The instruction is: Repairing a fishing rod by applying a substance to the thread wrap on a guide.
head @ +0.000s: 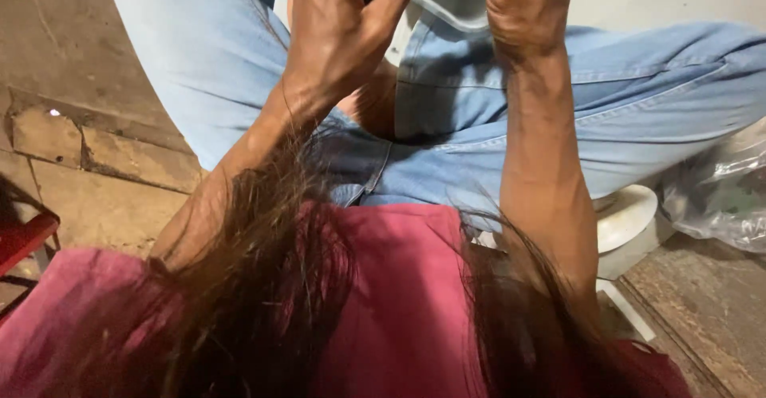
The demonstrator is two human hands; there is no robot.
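Both my arms are raised over my lap, with the hands at the top edge of the head view. My left hand [339,35] has its fingers and thumb curled toward each other around a small dark patch, which the frame cuts off. Only the heel and wrist of my right hand [528,3] show; its fingers are out of frame. Under the hands are my light blue jeans [638,95]. My pink shirt [399,302] and long dark hair [263,286] fill the bottom of the view.
A white plastic seat [630,216] shows under my right leg. A crumpled clear plastic bag [718,195] lies at the right edge. A red object [24,238] pokes in at the left. The cracked concrete floor has a step [104,151].
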